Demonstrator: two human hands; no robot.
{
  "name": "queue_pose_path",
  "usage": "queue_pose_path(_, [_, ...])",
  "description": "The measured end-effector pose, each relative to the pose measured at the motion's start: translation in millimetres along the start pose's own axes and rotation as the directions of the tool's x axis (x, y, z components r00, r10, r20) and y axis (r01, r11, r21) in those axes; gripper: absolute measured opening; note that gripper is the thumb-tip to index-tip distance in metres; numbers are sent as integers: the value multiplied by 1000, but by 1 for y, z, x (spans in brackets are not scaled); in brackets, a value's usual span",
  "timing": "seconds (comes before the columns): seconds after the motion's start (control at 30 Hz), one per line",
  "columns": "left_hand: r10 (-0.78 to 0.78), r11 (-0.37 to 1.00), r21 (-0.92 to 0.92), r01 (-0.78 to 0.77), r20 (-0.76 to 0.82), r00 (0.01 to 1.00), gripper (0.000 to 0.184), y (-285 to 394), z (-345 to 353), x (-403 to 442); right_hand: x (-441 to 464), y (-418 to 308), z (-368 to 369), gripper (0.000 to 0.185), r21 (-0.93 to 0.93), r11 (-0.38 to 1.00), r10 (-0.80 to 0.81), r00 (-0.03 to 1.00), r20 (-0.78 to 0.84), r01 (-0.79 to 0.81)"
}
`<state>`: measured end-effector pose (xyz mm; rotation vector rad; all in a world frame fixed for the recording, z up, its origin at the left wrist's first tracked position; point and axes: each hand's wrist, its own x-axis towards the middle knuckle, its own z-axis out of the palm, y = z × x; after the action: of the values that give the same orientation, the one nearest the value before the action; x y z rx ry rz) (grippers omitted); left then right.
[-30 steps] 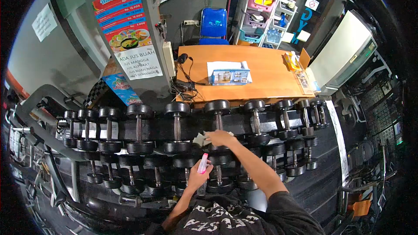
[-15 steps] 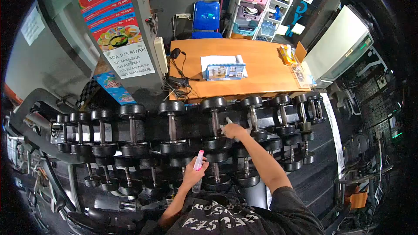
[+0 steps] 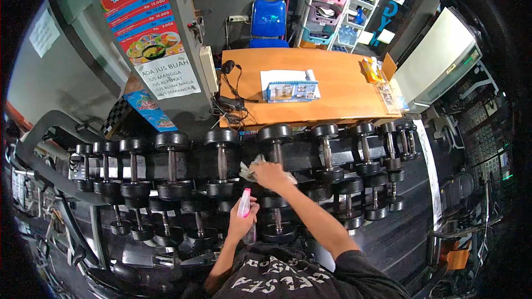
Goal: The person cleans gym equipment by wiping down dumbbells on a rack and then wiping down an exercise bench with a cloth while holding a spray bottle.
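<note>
My left hand (image 3: 241, 222) is wrapped round a clear spray bottle (image 3: 244, 204) with a pink and white top, held upright in front of my chest. In my right hand (image 3: 271, 176) is a crumpled pale cloth (image 3: 253, 169), part of which sticks out on both sides of the fingers. That hand is over the upper rack row, at the lower part of a large black dumbbell (image 3: 276, 134) with a metal handle. My fingers hide the dumbbell's near end. To the left of the cloth lies another dumbbell (image 3: 222, 161).
Several more dumbbells (image 3: 172, 163) fill the two-tier rack. Behind it stands a wooden desk (image 3: 343, 91) with a desk calendar (image 3: 291, 91) and cables (image 3: 230, 105). A blue chair (image 3: 268, 19) is beyond, a white fridge (image 3: 440, 61) at the right, and a pillar with menu signs (image 3: 147, 22) at the left.
My right hand has moved left with the cloth, from the right side of the large dumbbell across its handle. My left hand and the bottle have shifted slightly left.
</note>
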<state>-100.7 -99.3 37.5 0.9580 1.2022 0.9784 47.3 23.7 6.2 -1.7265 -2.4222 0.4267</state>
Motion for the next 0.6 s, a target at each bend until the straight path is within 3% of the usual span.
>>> queue_pose_path(0.07, [47,999,-18,-47,17,999,21,4,0,1,-3,3,41,22,-17,1000,-21,999,37,21])
queue_pose_path(0.17, [78,997,28,-78,20,997,21,10,-2,-2,4,4,55,27,-166,982,-45,959,278,95])
queue_pose_path(0.2, [82,995,48,-83,24,996,22,12,-2,-4,1,7,48,27,-162,982,-46,960,276,94])
queue_pose_path(0.3, [101,994,43,-101,13,995,23,5,-4,-8,-16,24,13,27,122,978,-194,945,265,167])
queue_pose_path(0.33, [100,994,42,-100,13,995,23,3,-3,-10,-26,29,-3,27,122,979,-194,944,266,166])
queue_pose_path(0.47, [44,999,11,-44,2,999,22,-6,-4,-17,-61,64,-56,32,256,966,-71,979,193,20])
queue_pose_path(0.57, [32,999,-4,-32,34,999,22,-15,-2,-13,-86,123,-28,29,495,868,17,999,31,-30])
queue_pose_path(0.6, [29,1000,4,-29,54,998,22,-18,-1,-13,-92,130,-23,29,492,870,25,999,32,-37])
